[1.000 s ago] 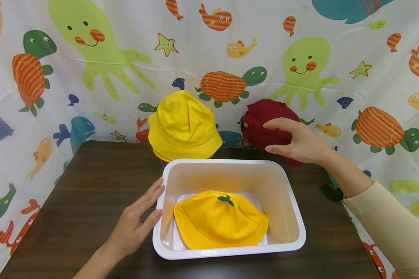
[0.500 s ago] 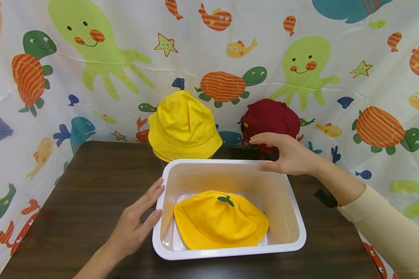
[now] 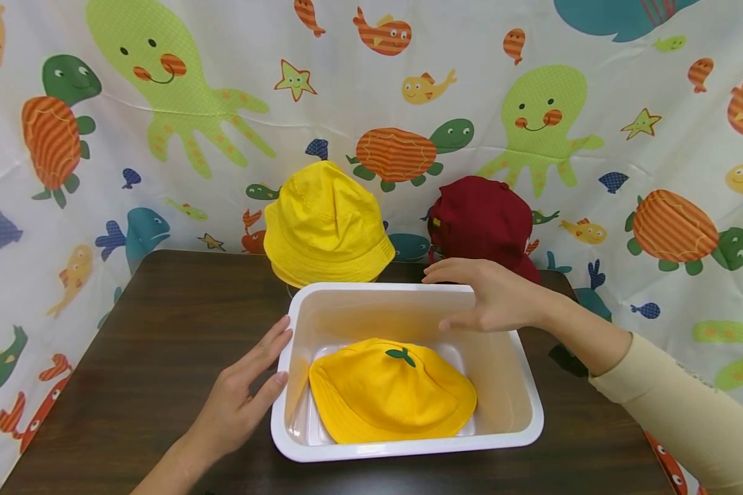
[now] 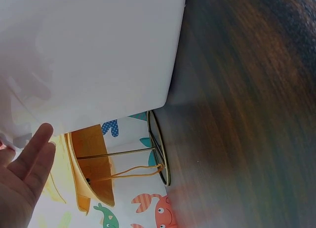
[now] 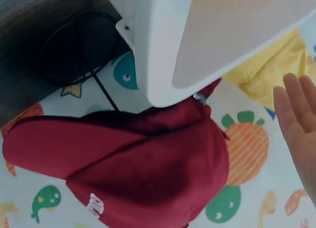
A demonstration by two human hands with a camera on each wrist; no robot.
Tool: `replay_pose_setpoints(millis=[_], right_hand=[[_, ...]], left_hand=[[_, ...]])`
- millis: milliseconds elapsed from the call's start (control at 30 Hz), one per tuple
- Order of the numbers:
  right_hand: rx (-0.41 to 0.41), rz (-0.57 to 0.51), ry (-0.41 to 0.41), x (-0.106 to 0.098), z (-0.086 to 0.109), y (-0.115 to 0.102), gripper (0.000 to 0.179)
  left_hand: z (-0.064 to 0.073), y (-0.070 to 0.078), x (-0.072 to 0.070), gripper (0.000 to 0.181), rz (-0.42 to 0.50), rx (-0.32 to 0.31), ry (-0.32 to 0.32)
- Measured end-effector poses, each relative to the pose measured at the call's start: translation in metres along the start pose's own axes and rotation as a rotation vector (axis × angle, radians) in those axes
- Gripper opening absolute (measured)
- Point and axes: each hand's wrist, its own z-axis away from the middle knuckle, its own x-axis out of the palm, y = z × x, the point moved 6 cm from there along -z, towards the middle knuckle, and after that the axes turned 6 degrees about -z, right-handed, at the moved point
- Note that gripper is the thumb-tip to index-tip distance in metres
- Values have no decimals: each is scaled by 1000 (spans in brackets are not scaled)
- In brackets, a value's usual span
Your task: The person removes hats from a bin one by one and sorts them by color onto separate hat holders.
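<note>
Left hand [image 3: 229, 405]: fingers extended, thumb apart, fingertips against the left rim of the white tub [image 3: 408, 449]; right hand [image 3: 501, 295]: thumb and fingers spread, grasping nothing, above the tub's far right corner; tub: on the table [image 3: 179, 344], nearer its right edge than its left; yellow hat [image 3: 390, 399]: inside the tub, long axis left to right, brim along the near wall; bucket hat [image 3: 328, 227] and red cap [image 3: 486, 216]: at the table's far edge.

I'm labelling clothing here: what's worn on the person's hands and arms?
The right hand is bare, its forearm partly covered by a cream sleeve. A dark item beneath that forearm is too unclear to identify. The left hand is bare, with no sleeve in view.
</note>
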Motion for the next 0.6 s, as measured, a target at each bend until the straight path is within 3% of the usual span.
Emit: replay_pose_setpoints(millis=[400,600], right_hand=[[18,38,-114,21,-6,-4,67],[-24,27,-134,28,-10,-8,63]], left_hand=[[0,-1,0,69,-4,14,7],[0,-2,0,69,-4,11,5]])
